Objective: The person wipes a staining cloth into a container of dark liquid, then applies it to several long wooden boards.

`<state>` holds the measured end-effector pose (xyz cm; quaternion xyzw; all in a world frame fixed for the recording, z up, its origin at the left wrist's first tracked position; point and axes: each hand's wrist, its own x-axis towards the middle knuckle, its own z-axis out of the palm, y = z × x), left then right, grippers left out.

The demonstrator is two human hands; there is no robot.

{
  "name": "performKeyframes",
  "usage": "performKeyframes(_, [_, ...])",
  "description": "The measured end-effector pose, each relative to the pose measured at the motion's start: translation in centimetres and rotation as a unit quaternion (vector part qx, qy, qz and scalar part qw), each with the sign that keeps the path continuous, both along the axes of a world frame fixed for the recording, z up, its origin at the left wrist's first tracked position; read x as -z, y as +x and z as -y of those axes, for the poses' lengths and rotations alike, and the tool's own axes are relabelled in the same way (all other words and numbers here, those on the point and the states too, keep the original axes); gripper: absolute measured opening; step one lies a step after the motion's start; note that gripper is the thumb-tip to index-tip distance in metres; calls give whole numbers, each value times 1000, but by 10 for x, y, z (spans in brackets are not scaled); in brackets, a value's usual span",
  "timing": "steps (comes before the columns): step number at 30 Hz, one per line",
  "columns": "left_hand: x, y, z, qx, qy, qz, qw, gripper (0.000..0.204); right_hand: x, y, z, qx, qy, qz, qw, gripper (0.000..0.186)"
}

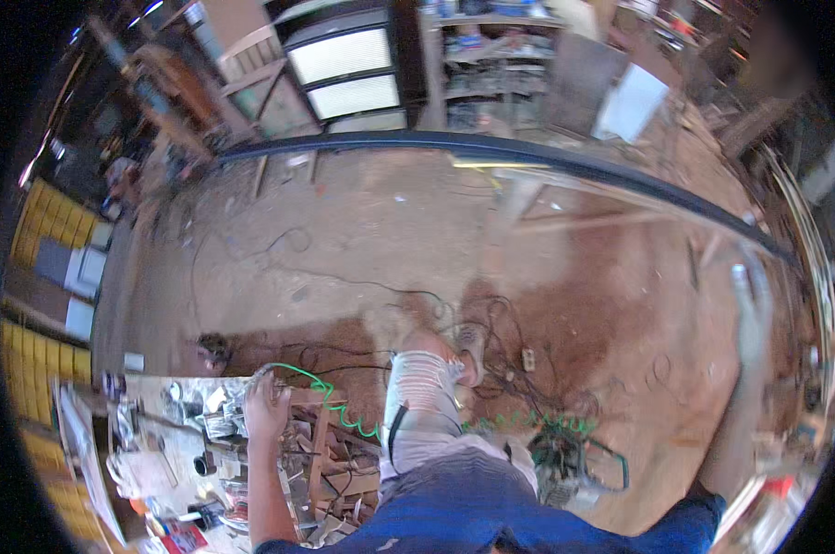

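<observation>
At the lower left, my left hand (267, 406) is closed around the end of a green coiled air hose (332, 399), over a cluttered workbench (237, 380). Any fitting or tool inside the fingers is too small to make out. From there the hose loops down and runs behind my leg toward the right. My right arm reaches far out to the right, and my right hand (748, 277) is smeared by motion. It is nearest to the right end of a long dark blue beam (454, 140) that spans the work area; I cannot see whether they touch.
Black cables (417, 294) lie looped on the brown floor around my feet. A green machine (573, 460) with a frame handle stands beside my right leg. Beyond the beam are loaded shelves (501, 92) and leaning panels (632, 103). Yellow slatted panels (53, 222) line the left.
</observation>
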<state>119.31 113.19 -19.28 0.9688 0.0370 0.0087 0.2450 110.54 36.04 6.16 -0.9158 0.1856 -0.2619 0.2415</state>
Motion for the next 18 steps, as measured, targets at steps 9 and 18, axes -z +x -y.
performKeyframes(9, [145, -44, -31, -314, 106, 3, 944, 64, 232, 239, -122, -308, 129, -361, 871, 45])
performKeyframes(18, [142, -6, -16, -485, 68, -14, 872, 70, 394, 337, -199, -325, 19, -684, 653, 56])
